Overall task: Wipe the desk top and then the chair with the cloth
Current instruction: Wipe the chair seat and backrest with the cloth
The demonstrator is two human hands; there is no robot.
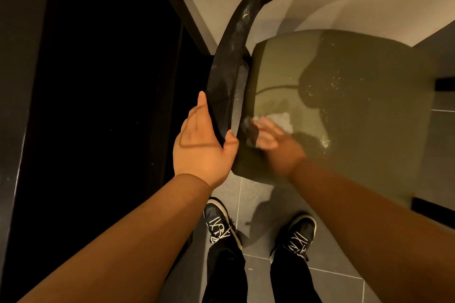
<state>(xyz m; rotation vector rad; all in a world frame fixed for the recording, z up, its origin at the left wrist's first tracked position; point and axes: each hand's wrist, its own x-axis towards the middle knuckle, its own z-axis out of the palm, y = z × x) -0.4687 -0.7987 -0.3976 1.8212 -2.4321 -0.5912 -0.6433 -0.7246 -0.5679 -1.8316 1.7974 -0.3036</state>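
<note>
**Cloth (280, 118) pressed on chair seat (357, 106)**

Right fingers (264, 128), blurred, lie fairly straight and press the white cloth onto the olive seat, near the black backrest (229, 61). Left fingers (200, 108) and thumb clasp that backrest's edge. Shoes (220, 224) stand on the tiled floor (256, 204) below.

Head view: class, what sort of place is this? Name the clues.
Probably a furnished indoor room, perhaps an office or hotel room: an olive chair seat, its dark curved backrest, and a grey tiled floor.
</note>
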